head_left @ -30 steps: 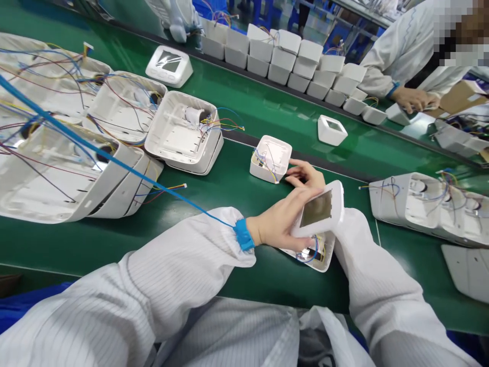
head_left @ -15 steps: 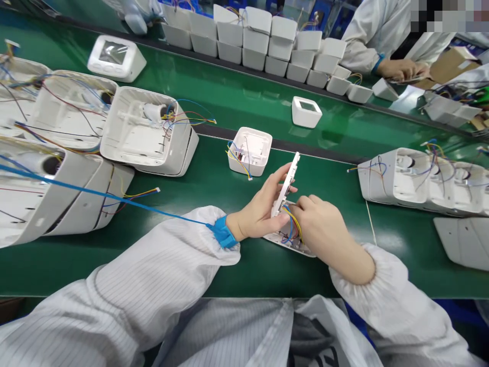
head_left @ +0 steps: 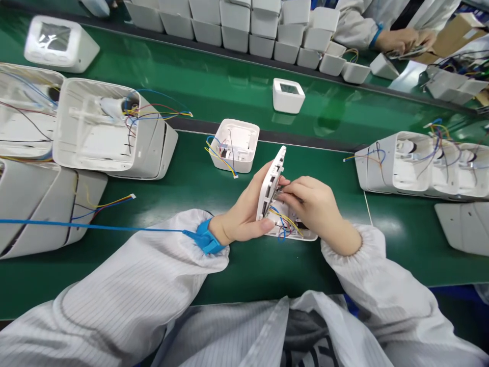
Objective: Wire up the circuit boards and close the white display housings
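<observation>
My left hand (head_left: 244,214) grips a flat white front panel (head_left: 270,186) stood on edge, its inner side turned to the right. My right hand (head_left: 315,206) has its fingers pinched against that inner side, where blue and yellow wires (head_left: 282,221) run down into an open white housing half (head_left: 301,234) lying on the green belt (head_left: 229,265) under both hands. What the fingertips pinch is too small to name. A blue wrist strap (head_left: 204,237) with a blue cord sits on my left wrist.
An open small white housing (head_left: 235,145) with loose wires lies just beyond my hands, a closed small unit (head_left: 288,95) farther back. Large white shells (head_left: 103,127) with wiring crowd the left; more (head_left: 416,163) lie at the right. Another person's hands (head_left: 401,41) work at top right behind stacked white boxes (head_left: 260,25).
The panel has been turned from screen-up to standing on edge. My right hand came round from behind it to its inner side and has moved up from the wires toward the panel's board.
</observation>
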`<state>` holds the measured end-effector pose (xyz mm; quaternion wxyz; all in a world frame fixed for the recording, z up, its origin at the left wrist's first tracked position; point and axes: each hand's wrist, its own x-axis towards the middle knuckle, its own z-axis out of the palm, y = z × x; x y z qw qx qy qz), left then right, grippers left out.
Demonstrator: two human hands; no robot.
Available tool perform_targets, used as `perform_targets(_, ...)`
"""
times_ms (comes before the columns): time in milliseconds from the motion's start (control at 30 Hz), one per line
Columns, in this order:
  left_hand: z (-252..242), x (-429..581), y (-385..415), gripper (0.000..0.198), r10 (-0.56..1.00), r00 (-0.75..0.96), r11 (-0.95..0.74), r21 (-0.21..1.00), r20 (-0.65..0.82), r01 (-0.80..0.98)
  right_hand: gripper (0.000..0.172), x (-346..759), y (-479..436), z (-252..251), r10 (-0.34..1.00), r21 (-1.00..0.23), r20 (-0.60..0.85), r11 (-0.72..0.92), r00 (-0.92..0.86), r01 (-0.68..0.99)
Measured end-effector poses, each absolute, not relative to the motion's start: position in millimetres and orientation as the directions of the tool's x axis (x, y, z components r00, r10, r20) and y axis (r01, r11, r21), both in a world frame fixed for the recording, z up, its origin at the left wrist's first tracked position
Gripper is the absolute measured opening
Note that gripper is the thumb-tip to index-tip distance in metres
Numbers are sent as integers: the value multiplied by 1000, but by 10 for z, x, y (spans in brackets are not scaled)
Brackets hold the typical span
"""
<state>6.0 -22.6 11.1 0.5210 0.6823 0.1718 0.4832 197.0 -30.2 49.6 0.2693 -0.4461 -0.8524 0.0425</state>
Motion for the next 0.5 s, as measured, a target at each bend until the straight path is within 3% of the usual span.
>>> perform_targets(133, 146, 74, -227, 89, 701, 474, -433, 846, 533, -311, 19, 1982, -306, 498, 804, -375, 411, 578, -429, 725)
perform_targets(500, 21, 84, -247, 84, 770, 447, -372, 890, 455, -265, 21, 1996, -324, 526, 787, -391, 411, 608, -461, 691)
